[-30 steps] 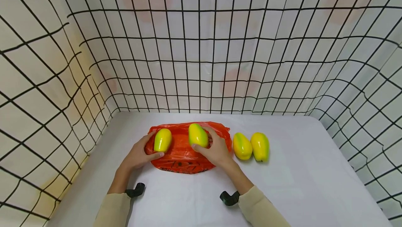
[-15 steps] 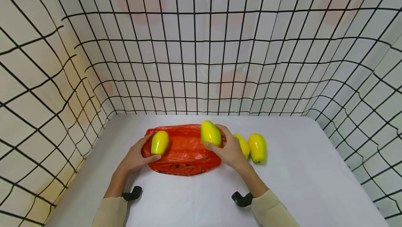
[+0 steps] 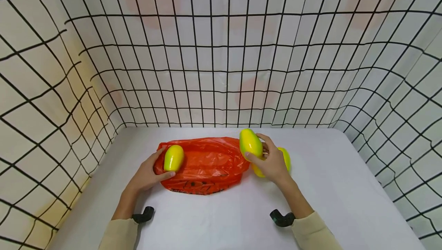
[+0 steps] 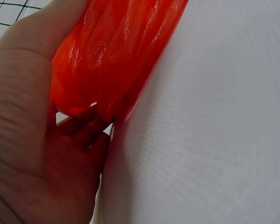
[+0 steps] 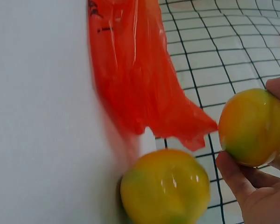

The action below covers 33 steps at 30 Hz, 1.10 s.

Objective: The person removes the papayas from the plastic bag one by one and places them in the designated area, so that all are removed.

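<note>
My right hand (image 3: 272, 161) grips a yellow-green mango (image 3: 250, 142) between thumb and fingers, raised just past the right end of a red plastic bag (image 3: 207, 158). The bag lies flat, with printed marks along its near edge. Another mango (image 3: 173, 158) rests at its left end; whether inside or on top I cannot tell. My left hand (image 3: 146, 175) curves round that end, thumb in front and fingers behind; in the left wrist view the fingers (image 4: 79, 126) lie against the red plastic. Below the right hand is a mango (image 5: 165, 186) on the table.
A further mango (image 3: 286, 158) shows partly behind my right hand. The white table (image 3: 214, 223) is enclosed by a black-gridded white wall (image 3: 221, 58) at the back and sides.
My right hand has carried its mango rightward, from over the bag to beyond its right end, and now covers much of the two mangoes there. The left hand stays at the bag.
</note>
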Tool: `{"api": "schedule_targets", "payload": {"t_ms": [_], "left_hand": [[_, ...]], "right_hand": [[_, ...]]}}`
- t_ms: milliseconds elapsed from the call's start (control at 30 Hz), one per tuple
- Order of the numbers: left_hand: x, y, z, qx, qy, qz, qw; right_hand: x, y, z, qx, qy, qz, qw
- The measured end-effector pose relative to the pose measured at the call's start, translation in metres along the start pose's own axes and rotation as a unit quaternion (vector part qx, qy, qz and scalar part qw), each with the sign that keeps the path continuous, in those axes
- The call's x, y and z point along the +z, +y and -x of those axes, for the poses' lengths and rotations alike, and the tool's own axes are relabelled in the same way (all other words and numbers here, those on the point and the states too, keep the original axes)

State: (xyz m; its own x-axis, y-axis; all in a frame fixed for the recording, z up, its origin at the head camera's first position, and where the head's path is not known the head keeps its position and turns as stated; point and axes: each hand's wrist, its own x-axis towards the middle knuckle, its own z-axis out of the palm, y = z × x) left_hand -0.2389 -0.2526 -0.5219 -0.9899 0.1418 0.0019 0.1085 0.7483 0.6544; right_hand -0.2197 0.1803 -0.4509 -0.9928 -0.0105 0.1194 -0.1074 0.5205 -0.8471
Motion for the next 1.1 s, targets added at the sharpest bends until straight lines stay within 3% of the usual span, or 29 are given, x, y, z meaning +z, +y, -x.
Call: {"api": "schedule_targets", "payload": {"t_ms": [400,767,1100], "left_hand": [[0.000,-0.002,-0.003,-0.004,0.001,-0.001,1.0000],[0.001,-0.001,-0.001,0.001,-0.002,0.001,1.0000],[0.001,-0.001,0.001,-0.008,-0.002,-0.003,1.0000]], "right_hand": [[-0.034,0.020,0.004,0.009,0.010,0.020,1.000],[-0.074,0.043,0.016,0.011,0.050,0.042,0.998],[-0.096,0.062,0.029,0.012,0.071,0.082,0.994]]}}
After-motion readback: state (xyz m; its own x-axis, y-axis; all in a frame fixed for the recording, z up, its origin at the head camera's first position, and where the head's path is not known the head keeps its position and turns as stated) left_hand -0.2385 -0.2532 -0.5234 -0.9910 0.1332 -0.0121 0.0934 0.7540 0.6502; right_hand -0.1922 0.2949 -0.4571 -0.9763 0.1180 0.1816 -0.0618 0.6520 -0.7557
